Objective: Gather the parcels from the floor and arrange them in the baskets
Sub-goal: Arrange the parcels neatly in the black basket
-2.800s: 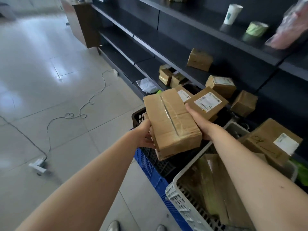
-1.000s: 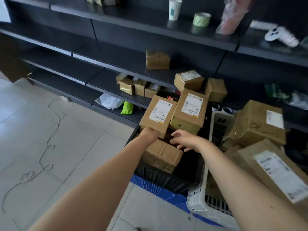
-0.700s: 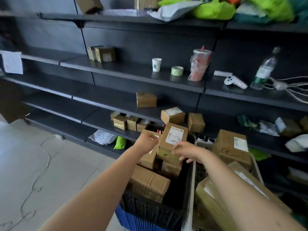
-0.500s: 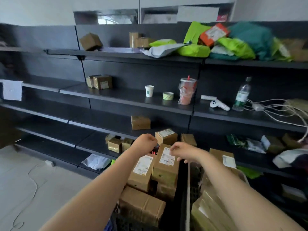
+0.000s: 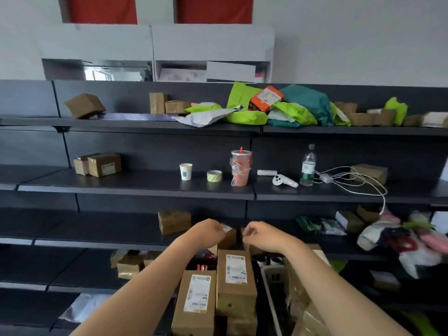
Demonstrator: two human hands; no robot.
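Risk, as I judge it: the two labelled parcels [image 5: 236, 284] stand on end, side by side and touching, just under my wrists. They look top-heavy. If a forearm drops carelessly or brushes a top edge, one could tip and take its neighbour over, perhaps out onto the floor. The container they stand in is mostly hidden, so I cannot tell how well its walls brace them.

Second risk: my view sits on the shelf [image 5: 135, 185], not on the floor. No floor parcels are in sight, so a blind reach downward could clip the white basket [image 5: 268, 284] just right of the upright pair, which also holds brown parcels.

Pose: both forearms reach forward and up, wrists near each other but apart, above the upright pair.

- Left hand [image 5: 208, 232]: back of the hand faces me and the fingers are tucked out of sight. I cannot tell whether they hold anything. A small parcel [image 5: 230, 238] on the shelf sits right behind them, and contact is unclear.
- Right hand [image 5: 261, 235]: fingers [image 5: 246, 232] hang loosely curled, narrow, with nothing visible in them.
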